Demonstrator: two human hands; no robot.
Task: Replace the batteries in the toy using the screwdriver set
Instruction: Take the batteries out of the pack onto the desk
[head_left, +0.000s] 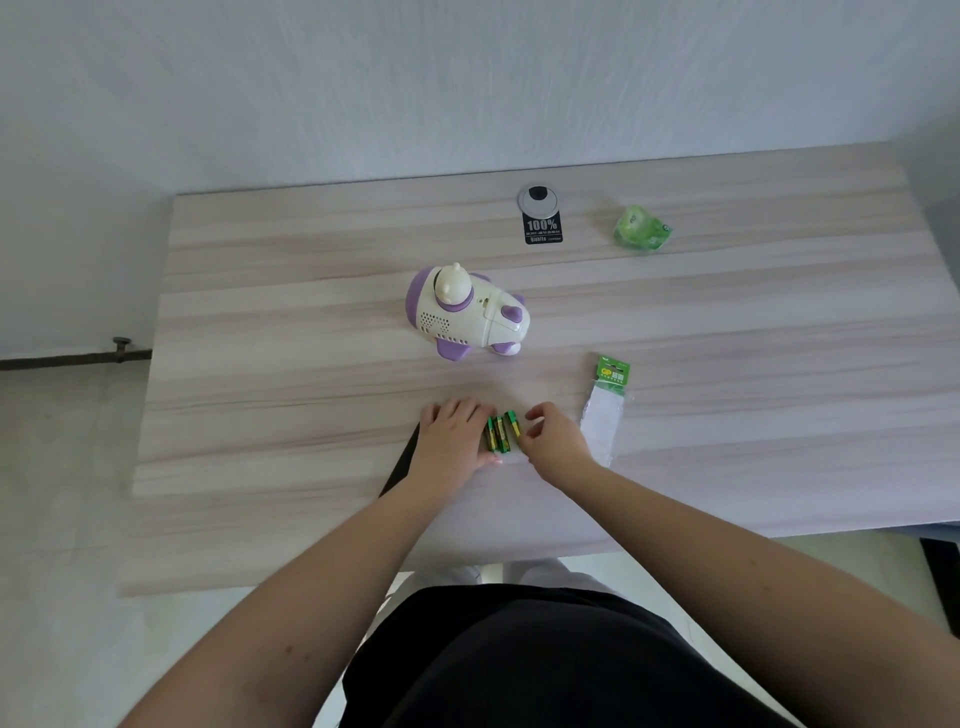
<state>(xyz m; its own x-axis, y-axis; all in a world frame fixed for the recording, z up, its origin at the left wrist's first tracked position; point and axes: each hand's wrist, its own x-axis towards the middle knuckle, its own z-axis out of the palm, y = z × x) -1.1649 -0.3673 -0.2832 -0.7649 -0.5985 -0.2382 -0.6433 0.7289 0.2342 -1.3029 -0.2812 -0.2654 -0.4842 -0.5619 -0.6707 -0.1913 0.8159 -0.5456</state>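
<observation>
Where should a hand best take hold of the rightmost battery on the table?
Pinch the rightmost battery across its round middle, coming from above and the right. It lies flat; the other batteries block its left side, while the right hand is beside its free side.

Single head-worn wide-angle view — looks forward and steeply down over the table (260, 364), wall beyond; both forearms enter from the bottom edge, tabletop near — no second view.

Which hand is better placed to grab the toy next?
Probably the right hand: its fingers look free beside the batteries, while the left hand lies flat against them. The toy stands about equally far from both.
</observation>
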